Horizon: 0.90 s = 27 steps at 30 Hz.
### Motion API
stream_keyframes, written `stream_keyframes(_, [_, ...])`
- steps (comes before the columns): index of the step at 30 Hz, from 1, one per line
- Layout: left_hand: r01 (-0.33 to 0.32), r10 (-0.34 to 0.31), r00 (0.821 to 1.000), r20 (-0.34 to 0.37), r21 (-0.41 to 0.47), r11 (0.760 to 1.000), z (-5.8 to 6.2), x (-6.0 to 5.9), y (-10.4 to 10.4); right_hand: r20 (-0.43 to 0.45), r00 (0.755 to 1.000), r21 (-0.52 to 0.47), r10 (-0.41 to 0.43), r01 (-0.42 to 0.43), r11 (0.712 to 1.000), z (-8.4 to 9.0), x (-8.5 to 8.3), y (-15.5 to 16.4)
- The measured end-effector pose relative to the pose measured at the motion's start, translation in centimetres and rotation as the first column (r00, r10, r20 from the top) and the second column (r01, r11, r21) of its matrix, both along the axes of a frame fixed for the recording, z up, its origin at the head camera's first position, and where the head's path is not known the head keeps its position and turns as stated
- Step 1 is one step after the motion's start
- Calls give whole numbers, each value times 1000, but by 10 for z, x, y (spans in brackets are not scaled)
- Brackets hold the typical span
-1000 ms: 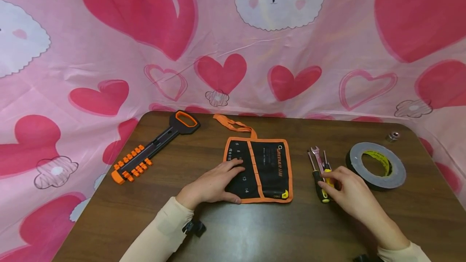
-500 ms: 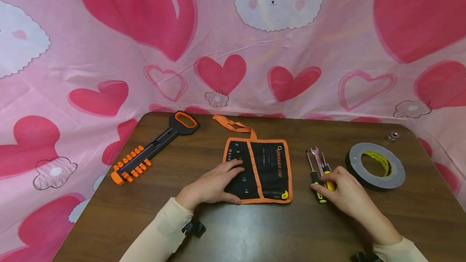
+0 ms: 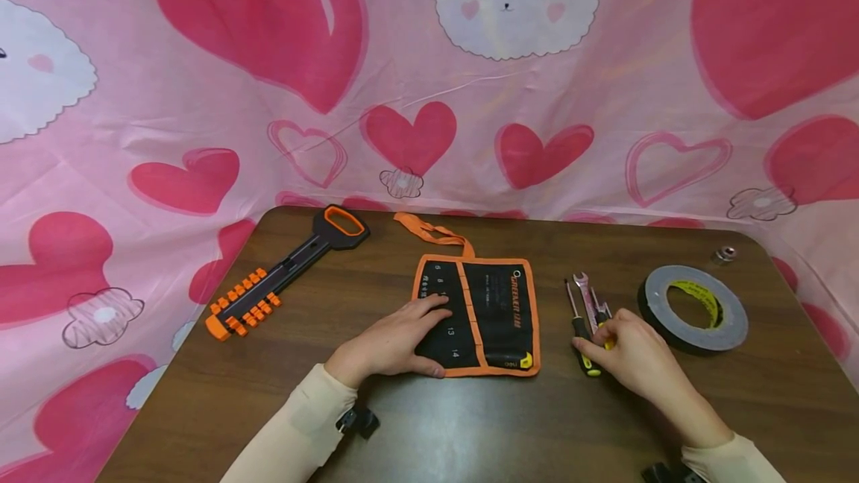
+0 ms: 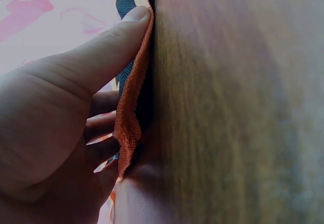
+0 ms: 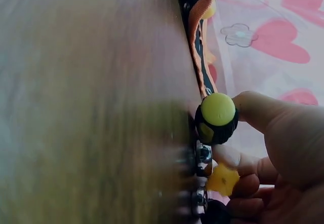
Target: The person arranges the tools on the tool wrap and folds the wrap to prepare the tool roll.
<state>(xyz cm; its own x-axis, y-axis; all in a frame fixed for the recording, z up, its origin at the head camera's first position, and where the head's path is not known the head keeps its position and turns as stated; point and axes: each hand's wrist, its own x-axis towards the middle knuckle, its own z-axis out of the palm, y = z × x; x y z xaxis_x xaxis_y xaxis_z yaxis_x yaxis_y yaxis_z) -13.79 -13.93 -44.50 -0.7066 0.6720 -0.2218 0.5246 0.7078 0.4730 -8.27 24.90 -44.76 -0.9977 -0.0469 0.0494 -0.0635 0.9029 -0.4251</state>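
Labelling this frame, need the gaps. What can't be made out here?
- Head view: right hand covers the small tools' handles; its grip is unclear.
- Head view: tool roll print too small to read.
- Right wrist view: table blurred.
- Left wrist view: left hand hides most of the roll.

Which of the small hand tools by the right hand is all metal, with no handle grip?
The small wrench: bare silver metal with an open-end head, lying between the two yellow-and-black screwdrivers.
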Motion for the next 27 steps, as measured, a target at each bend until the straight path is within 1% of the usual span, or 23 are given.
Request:
stream_keyframes(9, [6, -6, 1000, -6, -14, 1000, 1, 0, 0, 49, 997, -56, -62, 65, 996, 6, -1, 3])
stream_keyframes(18, [7, -7, 1000, 2, -11, 1000, 1, 0, 1, 68, 994, -111, -83, 90, 990, 14, 2, 10])
stream_keyframes(24, [3, -3, 1000, -11, -21, 1000, 0, -1, 2, 124, 987, -151, -107, 125, 981, 20, 4, 9])
stream_keyframes(27, [4, -4, 1000, -15, -27, 1000, 0, -1, 2, 114, 987, -155, -109, 126, 980, 21, 4, 8])
